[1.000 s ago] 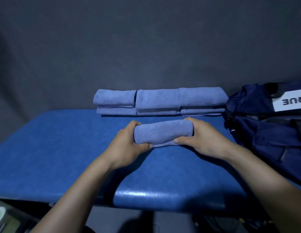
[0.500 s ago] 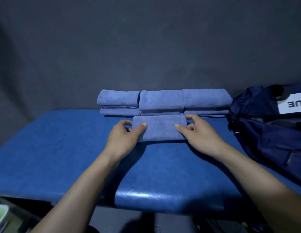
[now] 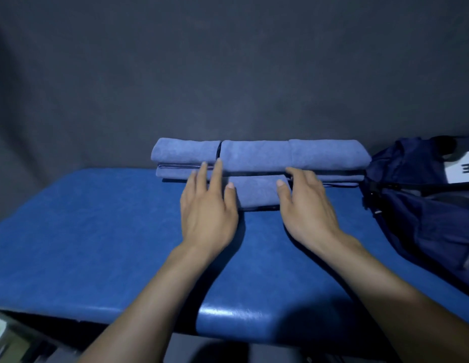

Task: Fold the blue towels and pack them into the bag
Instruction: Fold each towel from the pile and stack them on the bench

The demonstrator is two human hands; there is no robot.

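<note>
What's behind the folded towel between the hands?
Behind the folded towel runs a row of stacked folded towels, against the dark backdrop. The hands and front towel cover part of the row's lower layer.

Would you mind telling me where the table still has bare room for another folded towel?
Bare table lies left of the left hand, and near the front edge. Crowded: the rear towel stacks, the front towel between both hands, and the bag rightward.

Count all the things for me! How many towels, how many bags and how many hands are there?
Folded blue towels: cannot tell exactly; 1 front towel lies between the hands, and the back row shows 3 side-by-side stacks, layers unclear.
Bags: 1, the dark blue bag.
Hands: 2, left hand and right hand.
Total: 3, plus the towels.
</note>
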